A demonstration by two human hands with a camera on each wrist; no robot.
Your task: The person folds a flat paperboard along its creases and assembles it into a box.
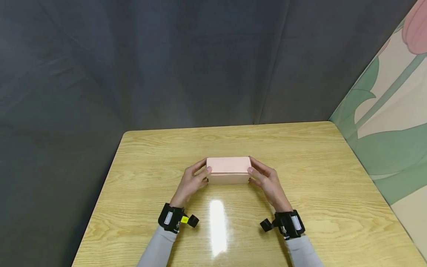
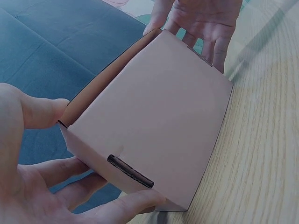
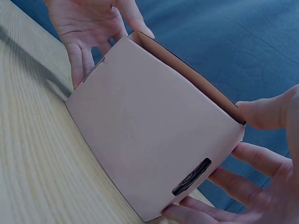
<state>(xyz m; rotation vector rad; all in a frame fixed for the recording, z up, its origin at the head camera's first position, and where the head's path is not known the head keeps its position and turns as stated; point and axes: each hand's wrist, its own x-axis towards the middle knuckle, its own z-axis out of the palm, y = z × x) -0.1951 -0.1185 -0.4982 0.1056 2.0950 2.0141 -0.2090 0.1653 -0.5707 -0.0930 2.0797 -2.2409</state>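
Note:
A pink cardboard box (image 1: 228, 165) sits between both hands over the middle of the table. My left hand (image 1: 190, 184) grips its left end, thumb at the top edge and fingers spread along the side. At the opposite end, my right hand (image 1: 271, 184) holds it the same way. Both wrist views show a gap along the top front edge, with the brown inside of the lid (image 2: 100, 86) exposed. A dark slot (image 3: 191, 177) is cut near the right end, and a similar slot (image 2: 131, 171) is near the left. What the box contains is hidden.
The light wooden table (image 1: 150, 155) carries a bright glare patch in front of the box. Dark cloth (image 1: 200, 66) hangs behind the table and on its left. A floral-patterned panel (image 1: 393, 129) borders the right edge. Each wrist wears a black camera strap (image 1: 290, 224).

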